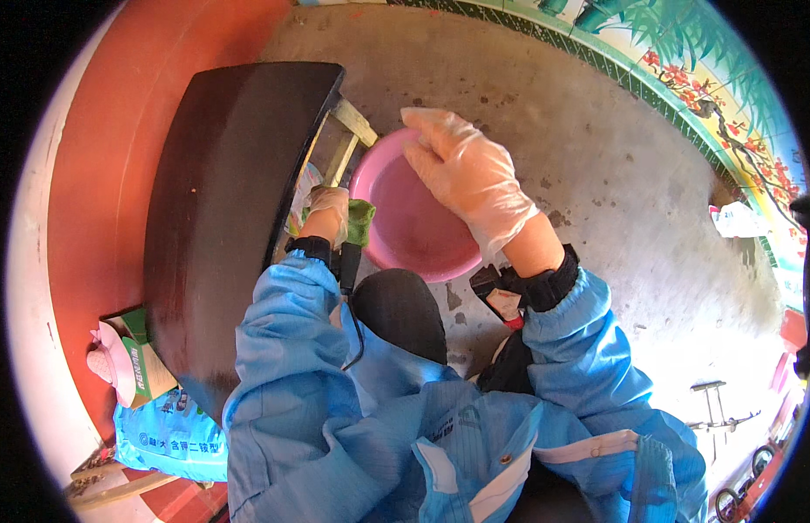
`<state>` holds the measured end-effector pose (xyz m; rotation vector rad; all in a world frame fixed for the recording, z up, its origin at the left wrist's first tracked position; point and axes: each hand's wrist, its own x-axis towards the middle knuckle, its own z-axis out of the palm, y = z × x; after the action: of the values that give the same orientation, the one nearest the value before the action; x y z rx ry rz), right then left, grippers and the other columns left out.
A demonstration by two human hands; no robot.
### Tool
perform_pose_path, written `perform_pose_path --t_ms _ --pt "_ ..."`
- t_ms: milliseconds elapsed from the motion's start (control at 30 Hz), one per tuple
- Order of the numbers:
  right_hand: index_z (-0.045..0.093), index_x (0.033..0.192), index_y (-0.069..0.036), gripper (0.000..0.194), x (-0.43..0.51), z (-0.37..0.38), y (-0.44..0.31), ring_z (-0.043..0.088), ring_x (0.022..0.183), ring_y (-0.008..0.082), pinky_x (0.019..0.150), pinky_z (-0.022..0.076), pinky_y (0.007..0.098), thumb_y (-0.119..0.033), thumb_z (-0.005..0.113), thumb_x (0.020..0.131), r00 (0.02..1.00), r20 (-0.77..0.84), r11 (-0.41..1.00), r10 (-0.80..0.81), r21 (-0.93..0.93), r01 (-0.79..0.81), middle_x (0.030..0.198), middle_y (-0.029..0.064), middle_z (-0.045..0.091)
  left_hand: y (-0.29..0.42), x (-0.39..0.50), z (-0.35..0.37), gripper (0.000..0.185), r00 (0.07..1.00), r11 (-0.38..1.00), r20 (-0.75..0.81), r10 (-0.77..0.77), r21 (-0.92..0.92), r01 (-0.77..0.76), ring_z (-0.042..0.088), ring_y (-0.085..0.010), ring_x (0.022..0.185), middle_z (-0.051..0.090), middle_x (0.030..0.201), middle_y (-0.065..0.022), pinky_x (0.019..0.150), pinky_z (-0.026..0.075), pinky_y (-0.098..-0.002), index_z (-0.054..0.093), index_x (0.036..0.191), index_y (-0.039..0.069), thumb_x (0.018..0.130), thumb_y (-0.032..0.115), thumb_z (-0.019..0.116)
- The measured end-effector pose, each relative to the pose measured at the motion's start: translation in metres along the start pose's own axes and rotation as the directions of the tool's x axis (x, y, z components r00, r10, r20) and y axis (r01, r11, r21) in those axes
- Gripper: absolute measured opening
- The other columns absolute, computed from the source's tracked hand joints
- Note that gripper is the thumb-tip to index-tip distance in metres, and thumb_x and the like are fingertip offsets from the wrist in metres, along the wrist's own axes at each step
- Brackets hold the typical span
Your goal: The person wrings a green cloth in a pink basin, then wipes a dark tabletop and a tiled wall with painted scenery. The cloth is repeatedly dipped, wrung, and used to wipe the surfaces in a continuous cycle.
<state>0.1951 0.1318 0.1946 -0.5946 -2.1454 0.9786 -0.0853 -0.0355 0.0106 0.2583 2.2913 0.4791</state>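
Note:
My left hand (329, 208), in a thin clear glove, is beside the front edge of a dark table (228, 176). A green cloth (361, 221) shows on both sides of this hand, which is closed on it; most of the fingers are hidden. My right hand (467, 173), gloved the same way, is above the right side of a pink plastic basin (418, 222). Nothing is held in it, and its thumb stands apart from the fingers. The basin rests on the concrete floor and seems to contain water.
Pale wooden legs (354, 121) support the table. A blue printed sack (169, 435), a cardboard box (150, 369) and a pink hat (110, 363) lie at lower left. A white bag (738, 219) is by the painted tile wall (725, 85). A black cord (360, 333) hangs near my left sleeve.

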Motion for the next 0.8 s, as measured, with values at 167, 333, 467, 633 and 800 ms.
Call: perform_pose_path --t_ms 167,333,467,633,800 --pt "0.066 0.119 -0.007 0.033 -0.002 0.005 -0.002 0.067 0.102 0.0361 0.085 0.0545 0.0448 -0.024 0.062 0.091 0.997 0.0 0.994 -0.076 -0.074 0.076 0.117 0.0145 0.069 0.055 -0.032 0.006 0.034 0.975 0.853 0.218 -0.04 -0.501 0.147 0.072 -0.035 0.071 0.073 0.09 -0.0176 0.061 0.06 -0.0479 0.069 0.097 -0.001 0.099 0.029 0.052" --pt "0.065 0.118 -0.007 0.031 0.0 0.008 -0.005 0.066 0.103 0.0369 0.085 0.0538 0.0454 -0.023 0.061 0.091 0.989 0.045 0.985 -0.14 -0.097 0.144 0.117 0.0141 0.069 0.083 -0.067 0.005 0.036 0.979 0.856 0.065 0.193 -0.499 -0.136 0.069 -0.0246 0.083 0.071 0.1 -0.0133 0.075 0.056 -0.0391 0.067 0.112 0.003 0.095 0.034 0.065" --pt "0.064 0.121 -0.007 0.032 0.005 0.015 -0.007 0.066 0.103 0.0384 0.087 0.0533 0.0451 -0.018 0.061 0.091 0.981 0.004 0.98 -0.193 -0.058 0.193 0.117 0.0153 0.069 0.098 -0.128 -0.002 0.054 0.911 0.578 0.008 0.413 -0.775 -0.255 0.063 -0.0223 0.105 0.064 0.123 -0.0091 0.089 0.052 -0.0369 0.051 0.142 0.005 0.092 0.015 0.07" --pt "0.061 0.127 -0.004 0.039 0.016 0.036 -0.008 0.063 0.111 0.0381 0.095 0.0507 0.0446 -0.014 0.062 0.09 0.981 0.02 0.98 -0.192 -0.039 0.193 0.123 0.0183 0.066 0.078 -0.22 -0.066 0.067 0.84 0.461 -0.119 0.53 -0.79 -0.403 0.058 -0.0188 0.121 0.06 0.134 -0.0103 0.103 0.046 -0.033 0.043 0.15 0.0 0.09 0.009 0.072" --pt "0.054 0.137 -0.004 0.056 0.02 0.071 -0.021 0.055 0.124 0.0379 0.105 0.0449 0.0447 -0.018 0.068 0.085 0.93 0.179 0.943 -0.32 -0.036 0.331 0.137 0.0196 0.056 0.027 -0.266 -0.147 0.067 0.742 0.687 -0.427 0.516 -0.31 -0.657 0.055 -0.0201 0.126 0.055 0.142 -0.0119 0.107 0.044 -0.0344 0.045 0.151 0.011 0.09 0.012 0.072"
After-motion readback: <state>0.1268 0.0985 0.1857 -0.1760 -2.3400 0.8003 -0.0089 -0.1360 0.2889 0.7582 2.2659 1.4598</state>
